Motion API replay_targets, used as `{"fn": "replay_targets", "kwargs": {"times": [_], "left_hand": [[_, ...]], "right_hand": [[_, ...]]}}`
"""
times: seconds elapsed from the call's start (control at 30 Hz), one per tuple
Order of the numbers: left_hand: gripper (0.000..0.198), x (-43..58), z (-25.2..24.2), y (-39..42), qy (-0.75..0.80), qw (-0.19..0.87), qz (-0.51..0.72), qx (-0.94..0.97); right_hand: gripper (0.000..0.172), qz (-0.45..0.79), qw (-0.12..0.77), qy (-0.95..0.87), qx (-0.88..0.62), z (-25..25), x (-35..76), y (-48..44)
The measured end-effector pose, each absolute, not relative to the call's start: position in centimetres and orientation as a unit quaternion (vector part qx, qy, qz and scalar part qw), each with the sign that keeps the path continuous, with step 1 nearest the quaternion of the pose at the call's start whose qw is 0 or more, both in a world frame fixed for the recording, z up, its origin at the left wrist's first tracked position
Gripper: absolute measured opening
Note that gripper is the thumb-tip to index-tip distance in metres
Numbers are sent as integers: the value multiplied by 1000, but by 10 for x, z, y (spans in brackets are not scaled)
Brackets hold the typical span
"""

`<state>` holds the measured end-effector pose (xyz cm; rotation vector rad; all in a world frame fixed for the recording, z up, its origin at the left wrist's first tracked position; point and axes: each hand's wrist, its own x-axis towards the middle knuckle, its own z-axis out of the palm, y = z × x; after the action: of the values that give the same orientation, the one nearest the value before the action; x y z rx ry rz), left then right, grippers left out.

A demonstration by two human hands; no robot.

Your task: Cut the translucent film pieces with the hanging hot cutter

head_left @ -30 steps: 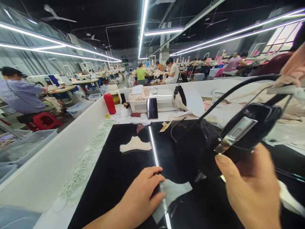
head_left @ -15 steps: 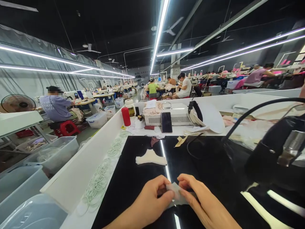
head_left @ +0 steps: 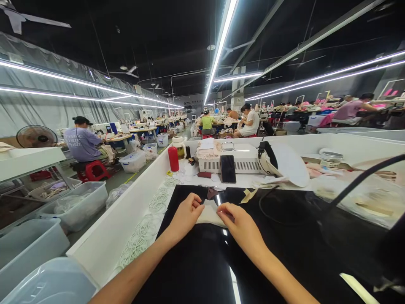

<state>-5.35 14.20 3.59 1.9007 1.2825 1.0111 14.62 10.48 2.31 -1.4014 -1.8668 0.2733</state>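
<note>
Left grip point(head_left: 187, 214) and right grip point(head_left: 243, 230) narrow, thumbs and fingers drawn close at left and right edges of fabric piece point(head_left: 209, 216); cannot tell whether either pinches cloth. Fabric piece between hands, over far part of glossy black tabletop point(head_left: 196, 270). Looks thin, matt, pale grey above cream. Narrower neck points far, broad, gently curved edge near. Long axis runs left to right, ends partly hidden by hands.

The fingers point(head_left: 232, 210) partly hide the cream fabric point(head_left: 209, 216)
</note>
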Motion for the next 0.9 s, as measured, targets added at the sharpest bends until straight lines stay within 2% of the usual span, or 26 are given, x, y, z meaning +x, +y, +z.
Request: {"fn": "replay_targets", "kwargs": {"times": [0.1,0.3,0.47,0.57,0.67,0.9], "left_hand": [[6,-58,30,149,496,234,347,761],[27,-58,19,151,501,125,256,817],[26,-57,19,142,510,50,224,829],[26,-61,24,138,504,13,220,835],[18,-68,28,137,484,0,235,843],[34,-67,23,121,382,36,297,874]], "right_hand": [[15,67,345,-748,-563,15,141,116],[15,17,296,-758,-581,-2,136,122],[5,11,328,-756,-566,1,128,116],[14,31,358,-772,-524,15,124,93],[17,72,363,-806,-463,26,125,53],[7,143,304,-858,-388,20,185,-40]]}}
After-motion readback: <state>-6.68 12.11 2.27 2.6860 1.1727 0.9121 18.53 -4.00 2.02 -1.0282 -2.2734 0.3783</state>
